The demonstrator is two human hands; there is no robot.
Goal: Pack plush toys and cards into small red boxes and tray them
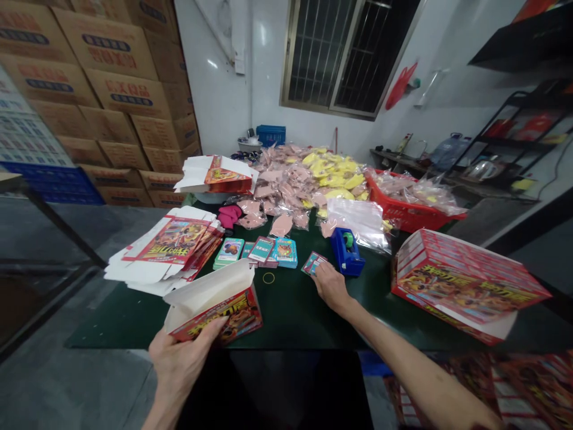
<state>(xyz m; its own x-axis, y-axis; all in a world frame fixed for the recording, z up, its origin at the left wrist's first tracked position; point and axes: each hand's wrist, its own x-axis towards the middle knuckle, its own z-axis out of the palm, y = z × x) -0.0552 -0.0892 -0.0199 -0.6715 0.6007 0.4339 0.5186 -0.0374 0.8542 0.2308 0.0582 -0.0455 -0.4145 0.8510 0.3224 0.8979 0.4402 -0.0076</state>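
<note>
My left hand (pixel 183 355) grips a red printed carton (pixel 237 316) with its white flap up, tilted over the table's front edge. The carton's inside is mostly hidden. Farther right, my right hand (pixel 332 288) has its fingers closed on a few small teal cards (pixel 312 261), which lie at or just above the tabletop; I cannot tell which. Beside that hand stands a blue tape dispenser (pixel 348 254). Stacks of picture cards (pixel 286 252) sit in a row left of it, with green-edged cards (pixel 230 252) at the end. A yellow rubber band (pixel 268 278) lies in front of them.
Flattened cartons (pixel 165 245) are piled at the left. Bagged pink pieces (pixel 286 185) and yellow pieces (pixel 335 170) cover the back, beside a red basket (pixel 398 212). Clear bags (pixel 358 221) lie behind the dispenser. A block of filled-looking red boxes (pixel 465 280) stands right.
</note>
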